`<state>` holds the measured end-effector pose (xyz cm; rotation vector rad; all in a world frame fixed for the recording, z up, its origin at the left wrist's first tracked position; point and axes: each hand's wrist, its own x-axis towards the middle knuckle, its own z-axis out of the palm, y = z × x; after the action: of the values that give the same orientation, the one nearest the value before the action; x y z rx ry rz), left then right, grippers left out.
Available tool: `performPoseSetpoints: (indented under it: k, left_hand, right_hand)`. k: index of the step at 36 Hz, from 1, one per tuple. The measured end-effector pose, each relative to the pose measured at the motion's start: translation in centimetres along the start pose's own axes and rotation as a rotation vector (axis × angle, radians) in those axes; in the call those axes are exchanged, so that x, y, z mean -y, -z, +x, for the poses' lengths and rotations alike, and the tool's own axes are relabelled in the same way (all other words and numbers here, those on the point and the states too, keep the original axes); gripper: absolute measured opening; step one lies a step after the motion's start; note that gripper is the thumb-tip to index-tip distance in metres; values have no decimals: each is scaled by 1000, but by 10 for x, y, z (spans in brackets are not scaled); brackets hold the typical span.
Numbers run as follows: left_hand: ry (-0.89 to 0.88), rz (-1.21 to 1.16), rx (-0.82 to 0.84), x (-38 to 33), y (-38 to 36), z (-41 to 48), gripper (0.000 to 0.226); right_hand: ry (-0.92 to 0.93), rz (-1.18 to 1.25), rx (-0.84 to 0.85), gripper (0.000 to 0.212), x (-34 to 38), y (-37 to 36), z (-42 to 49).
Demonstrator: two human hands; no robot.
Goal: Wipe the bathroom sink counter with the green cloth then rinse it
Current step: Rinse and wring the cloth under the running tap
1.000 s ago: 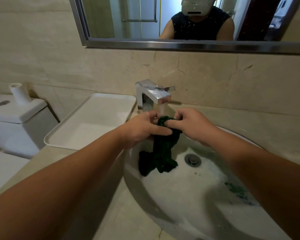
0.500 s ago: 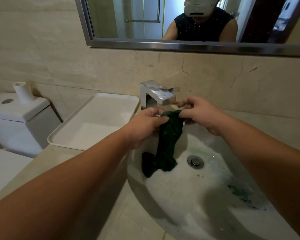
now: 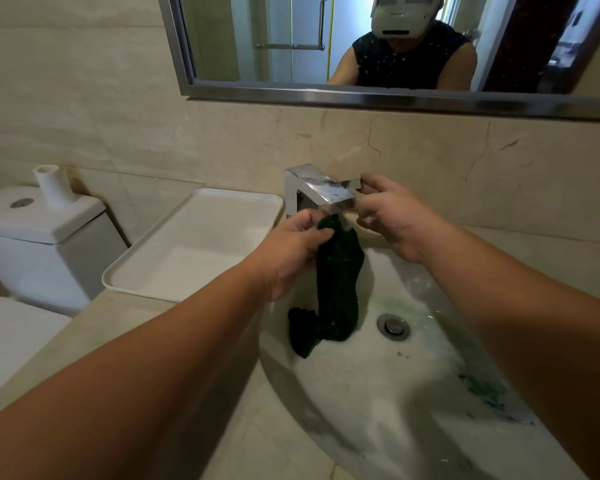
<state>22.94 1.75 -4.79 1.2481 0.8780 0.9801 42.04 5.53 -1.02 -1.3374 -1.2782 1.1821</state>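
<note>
A wet dark green cloth (image 3: 338, 282) hangs from my left hand (image 3: 291, 247), which pinches its top end just under the spout of the chrome faucet (image 3: 321, 188). The cloth's lower end lies crumpled in the white sink basin (image 3: 361, 393), left of the drain (image 3: 393, 325). My right hand (image 3: 392, 213) is off the cloth, with thumb and fingers at the faucet's lever on the right side. Green stains show on the basin's right slope. The beige counter (image 3: 125, 327) runs along the basin's left.
A white rectangular tray (image 3: 187, 251) lies on the counter left of the faucet. A white toilet tank (image 3: 39, 233) with a white tube on top stands at far left. A mirror (image 3: 361, 46) hangs on the wall above.
My right hand let go of the cloth and rose to the faucet lever. My left hand keeps the cloth's top end under the spout.
</note>
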Motion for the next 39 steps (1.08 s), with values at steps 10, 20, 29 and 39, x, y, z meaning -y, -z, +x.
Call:
performPoseSetpoints:
  k: [10, 20, 29, 39]
  left_hand:
    - [111, -52, 57, -4, -22, -9, 18]
    - [-39, -127, 181, -28, -73, -22, 19]
    - [-109, -104, 178, -45, -117, -33, 37]
    - [98, 260, 398, -24, -164, -49, 35]
  right_hand:
    - [-30, -126, 159, 76, 10, 16, -39]
    - [-203, -252, 481, 37, 15, 89, -119]
    - [-5, -175, 141, 20, 56, 90, -161]
    - [147, 166, -89, 24, 109, 122, -199]
